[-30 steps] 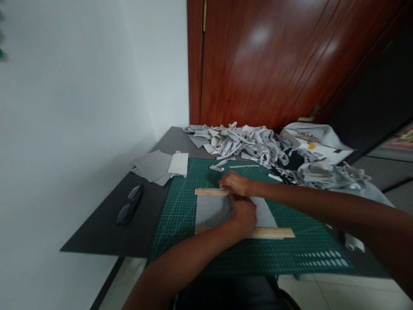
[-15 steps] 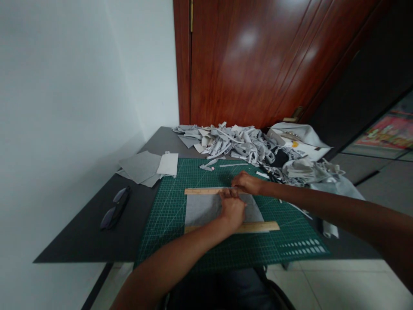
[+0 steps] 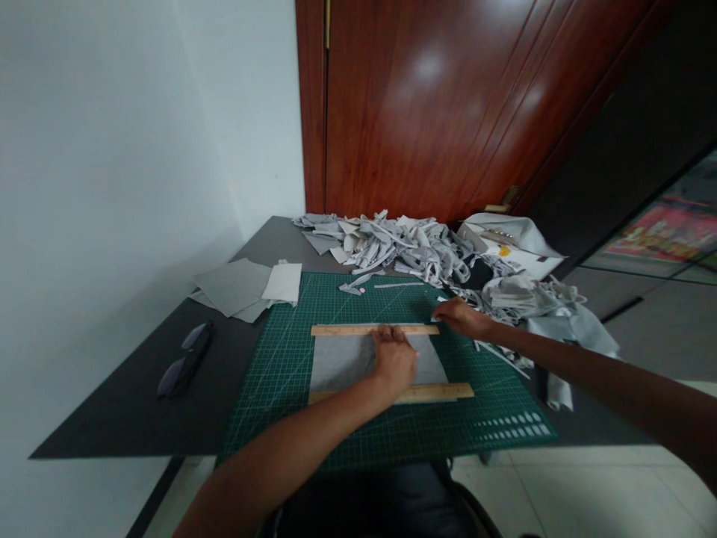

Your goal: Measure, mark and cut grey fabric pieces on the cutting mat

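Note:
A piece of light grey fabric (image 3: 341, 359) lies flat on the green cutting mat (image 3: 269, 396). One wooden ruler (image 3: 341, 330) runs along its far edge, and another wooden ruler (image 3: 442, 391) lies across its near edge. My left hand (image 3: 395, 359) presses its fingertips down on the far ruler, fingers somewhat spread, palm over the fabric. Just beyond that ruler's right end, my right hand (image 3: 462, 317) is closed in a pinch low over the mat. A tiny pale bit shows at its fingertips, too small to name.
Sunglasses (image 3: 184, 360) and grey fabric sheets (image 3: 235, 288) lie on the dark table at left. A heap of grey scraps (image 3: 403, 243) spreads along the back. At right are a white bag (image 3: 515, 243) and more cloth (image 3: 526, 295). A brown door (image 3: 420, 112) stands behind.
My right hand has slid rightward along the far ruler and past its end. My left hand stays on the ruler. The view has shifted slightly.

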A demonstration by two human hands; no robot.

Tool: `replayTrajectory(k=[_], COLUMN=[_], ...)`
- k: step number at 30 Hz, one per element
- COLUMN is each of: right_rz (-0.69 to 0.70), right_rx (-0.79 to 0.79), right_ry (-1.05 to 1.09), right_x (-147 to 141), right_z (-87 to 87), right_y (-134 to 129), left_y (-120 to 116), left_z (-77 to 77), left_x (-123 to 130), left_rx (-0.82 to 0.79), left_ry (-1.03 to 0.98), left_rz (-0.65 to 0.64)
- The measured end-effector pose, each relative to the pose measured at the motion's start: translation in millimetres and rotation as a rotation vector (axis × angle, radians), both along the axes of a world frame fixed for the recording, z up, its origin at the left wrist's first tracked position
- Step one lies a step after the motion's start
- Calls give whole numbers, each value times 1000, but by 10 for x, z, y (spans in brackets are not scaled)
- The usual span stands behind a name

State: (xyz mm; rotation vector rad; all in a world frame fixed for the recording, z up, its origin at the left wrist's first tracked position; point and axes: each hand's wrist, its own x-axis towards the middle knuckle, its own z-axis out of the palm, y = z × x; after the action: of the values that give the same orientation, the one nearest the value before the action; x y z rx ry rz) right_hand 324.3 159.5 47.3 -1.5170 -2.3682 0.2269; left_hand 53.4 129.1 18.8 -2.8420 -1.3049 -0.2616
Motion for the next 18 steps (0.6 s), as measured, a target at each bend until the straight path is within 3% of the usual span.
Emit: replayTrajectory(k=[8, 13, 18], right_rz=[-459, -625, -736], right_rx=[88, 65, 110], right_ry=[415, 592, 684], right_x=[-320, -373, -319], right_z=[-462, -520, -547], right_y=[467, 647, 606], left_y=[71, 135, 213], left_z=[76, 84, 83], left_x=[-51, -85, -122], left_rx=[38, 39, 44], left_ry=[19, 35, 29], left_rz=[-72, -105, -98])
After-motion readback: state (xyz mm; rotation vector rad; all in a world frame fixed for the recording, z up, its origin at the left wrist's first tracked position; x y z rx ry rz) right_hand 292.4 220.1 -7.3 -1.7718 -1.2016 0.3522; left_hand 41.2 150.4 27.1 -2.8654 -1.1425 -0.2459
